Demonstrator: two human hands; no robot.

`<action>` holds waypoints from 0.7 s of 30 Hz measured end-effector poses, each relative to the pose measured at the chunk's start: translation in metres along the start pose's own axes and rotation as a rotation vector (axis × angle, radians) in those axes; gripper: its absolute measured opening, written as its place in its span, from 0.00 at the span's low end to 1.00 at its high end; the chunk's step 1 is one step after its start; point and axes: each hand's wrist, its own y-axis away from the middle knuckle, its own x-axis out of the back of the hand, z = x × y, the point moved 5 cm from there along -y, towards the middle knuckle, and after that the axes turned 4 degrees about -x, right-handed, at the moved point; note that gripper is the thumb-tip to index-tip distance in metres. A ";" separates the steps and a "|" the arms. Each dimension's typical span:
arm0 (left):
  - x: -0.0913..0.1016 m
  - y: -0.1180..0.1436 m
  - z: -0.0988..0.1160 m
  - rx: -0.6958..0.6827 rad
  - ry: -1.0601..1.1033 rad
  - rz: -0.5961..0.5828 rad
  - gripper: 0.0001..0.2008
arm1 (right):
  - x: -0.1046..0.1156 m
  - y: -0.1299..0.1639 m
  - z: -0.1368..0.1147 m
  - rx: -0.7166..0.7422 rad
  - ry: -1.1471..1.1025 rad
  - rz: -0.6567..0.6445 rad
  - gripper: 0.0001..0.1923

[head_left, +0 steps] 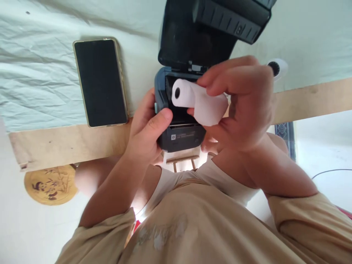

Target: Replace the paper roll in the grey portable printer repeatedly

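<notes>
Head view: from where I stand, the left hand (145, 132) grasps the left side of a dark printer-like device (184, 141), thumb on top, probably to steady it, since it juts past the wooden table edge (68, 145). Its lid (198, 40) is swung back over the pale green cloth (143, 22), which seems to be what leaves the cavity (180, 115) reachable. Over that cavity tilts a white paper roll (184, 91), core hole facing left. The right hand (244, 106) grasps it by its right end and loose paper, likely so it doesn't unwind; whether it touches the inside, I can't tell.

Around these lie 2 more items: a phone (100, 84) well to the left, and a spare roll (283, 69) just beyond the right knuckles. Neither blocks the device; the right hand and its roll hide much of the cavity.
</notes>
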 end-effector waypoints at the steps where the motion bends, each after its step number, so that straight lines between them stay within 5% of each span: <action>1: 0.001 0.000 0.000 -0.012 -0.008 0.011 0.17 | 0.000 0.001 -0.001 0.058 0.084 0.040 0.05; 7: -0.001 -0.001 0.000 -0.026 -0.074 0.014 0.19 | -0.001 0.003 0.001 0.150 0.224 0.041 0.10; 21: 0.003 -0.007 0.003 -0.150 -0.090 -0.002 0.19 | -0.004 0.019 -0.005 0.284 0.053 0.030 0.09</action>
